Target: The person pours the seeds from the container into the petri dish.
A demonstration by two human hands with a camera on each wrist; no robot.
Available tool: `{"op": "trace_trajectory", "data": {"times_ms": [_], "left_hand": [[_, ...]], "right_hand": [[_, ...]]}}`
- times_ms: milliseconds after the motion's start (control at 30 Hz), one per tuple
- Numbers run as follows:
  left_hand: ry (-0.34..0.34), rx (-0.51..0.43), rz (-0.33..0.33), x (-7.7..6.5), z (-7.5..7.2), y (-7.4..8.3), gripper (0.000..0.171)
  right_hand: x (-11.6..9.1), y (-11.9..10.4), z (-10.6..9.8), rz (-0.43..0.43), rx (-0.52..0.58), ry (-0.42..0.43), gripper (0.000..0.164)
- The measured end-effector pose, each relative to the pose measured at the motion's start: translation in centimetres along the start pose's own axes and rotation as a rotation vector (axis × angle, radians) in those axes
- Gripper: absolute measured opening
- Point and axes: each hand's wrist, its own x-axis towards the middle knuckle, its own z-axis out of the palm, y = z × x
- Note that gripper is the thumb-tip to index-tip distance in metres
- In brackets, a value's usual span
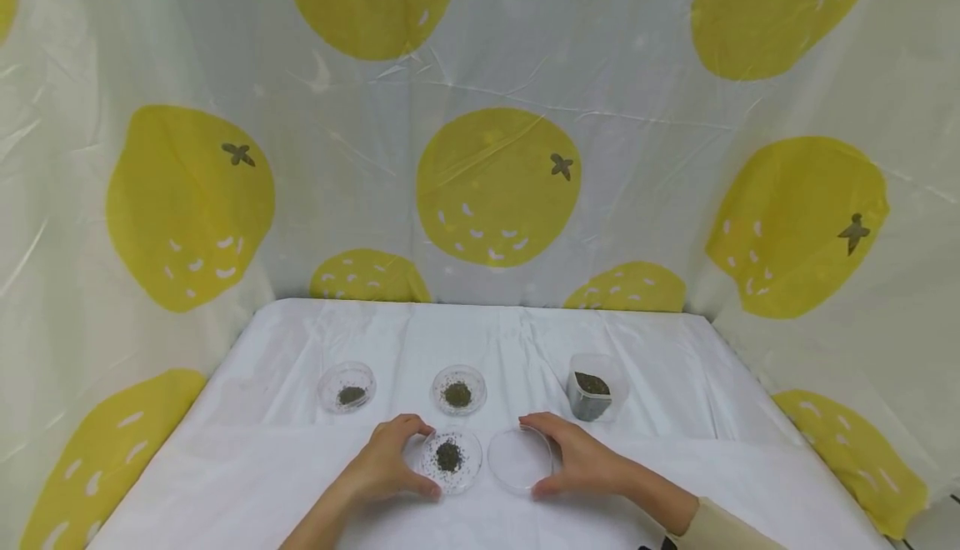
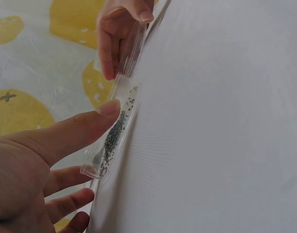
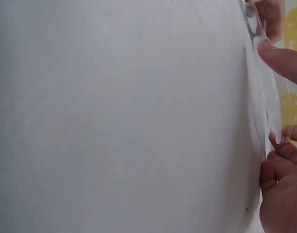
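My left hand [image 1: 384, 460] grips a clear petri dish [image 1: 468, 468] by its rim, thumb at the near side and fingers at the far side. Dark green-grey granules [image 1: 448, 455] lie heaped in its middle, with loose grains scattered round them. In the left wrist view the thumb presses the wall of this dish [image 2: 114, 131]. To the right, my right hand [image 1: 583, 460] holds an empty clear round petri dish piece [image 1: 519, 460] between thumb and fingers. The two round pieces are side by side, a narrow gap between them in the head view.
Behind the hands stand two more petri dishes with dark granules, one at left [image 1: 333, 379] and one in the middle [image 1: 457, 373]. At the back right is a clear square container [image 1: 588, 407] of dark granules. White cloth [image 1: 517, 337] covers the table; a lemon-patterned curtain [image 1: 637, 200] surrounds it.
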Motion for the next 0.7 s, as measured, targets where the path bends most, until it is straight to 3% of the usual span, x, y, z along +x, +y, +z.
{"op": "trace_trajectory", "data": {"times_ms": [467, 700], "left_hand": [[0.02, 0.003, 0.003, -0.1, 0.0, 0.5, 0.075], [0.021, 0.005, 0.001, -0.3, 0.0, 0.5, 0.076]], "right_hand": [[1.0, -0.6, 0.4, -0.009, 0.028, 0.021, 0.089], [1.6, -0.7, 0.3, -0.028, 0.145, 0.067, 0.087]]}}
